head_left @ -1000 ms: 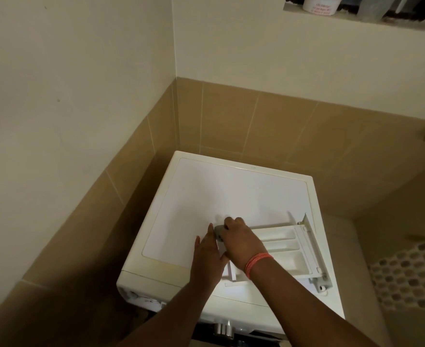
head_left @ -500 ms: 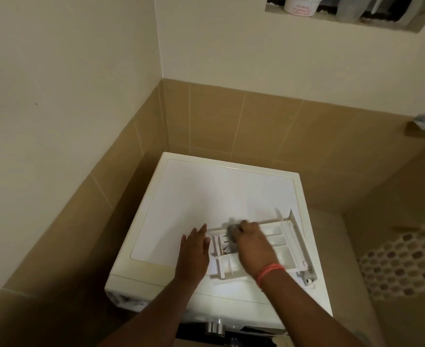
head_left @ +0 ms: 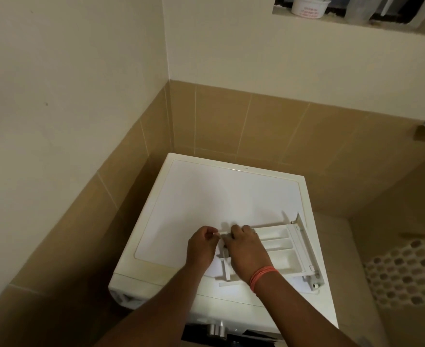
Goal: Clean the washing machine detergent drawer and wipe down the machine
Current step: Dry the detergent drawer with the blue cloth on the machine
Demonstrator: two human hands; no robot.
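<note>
White plastic is what I am working on: the detergent drawer [head_left: 276, 249] is out of its slot and lies flat on top of the washing machine [head_left: 219, 196], near the front right corner of the lid, its front panel standing up along the right edge. Three long compartments show open on the right half; the left end, with its ribs and rails, is mostly under my hands.

My right hand [head_left: 244, 249], a band of orange thread at the wrist, lies curled over the left end of the drawer with the fingertips at its far rail. Something grey shows just under those fingers; I take it for a cloth or sponge, but too little of it shows to be sure. My left hand [head_left: 201, 246] sits just beside it, thumb and forefinger pinching the tip of that same far rail to hold the drawer steady.

I judge this as the drawer-scrubbing step, with the machine wipe-down not yet begun. The next move calls for keeping the left pinch firm so the light drawer does not skate toward the front edge, while the right works along the ribs and then into the three compartments.

Further out, tan tiles line the corner behind, and a white tub [head_left: 310, 6] stands in the wall niche above.
</note>
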